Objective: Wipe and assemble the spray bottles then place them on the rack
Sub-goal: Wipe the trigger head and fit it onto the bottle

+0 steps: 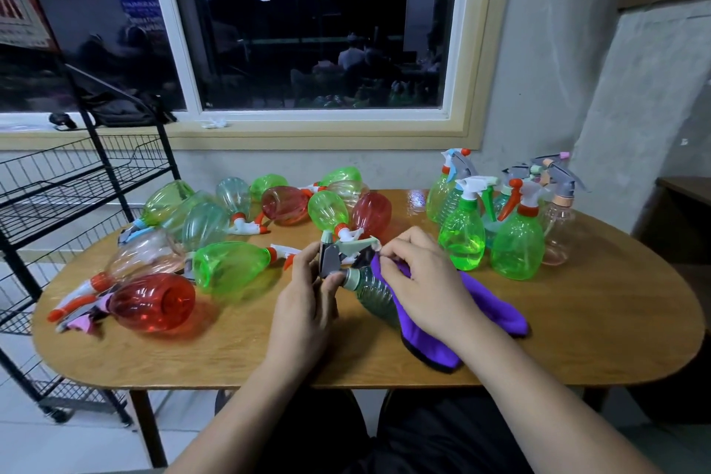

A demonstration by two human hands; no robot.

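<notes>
A dark ribbed spray bottle (375, 294) lies tilted over the middle of the wooden table (577, 319), its grey trigger head (330, 260) pointing left. My left hand (307, 304) grips that trigger head. My right hand (419, 277) holds a purple cloth (496, 308) against the bottle's neck and body. Several bottles lie on their sides at the left, among them a red one (154, 306) and a green one (231, 267). Several assembled bottles (515, 239) stand upright at the right. A black wire rack (73, 196) stands left of the table.
A window with a wide sill runs behind the table, and a dark bag (123, 110) lies on the sill. A grey wall rises at the right, with a low wooden surface (688, 189) beside it. My dark-clothed legs show under the table's near edge.
</notes>
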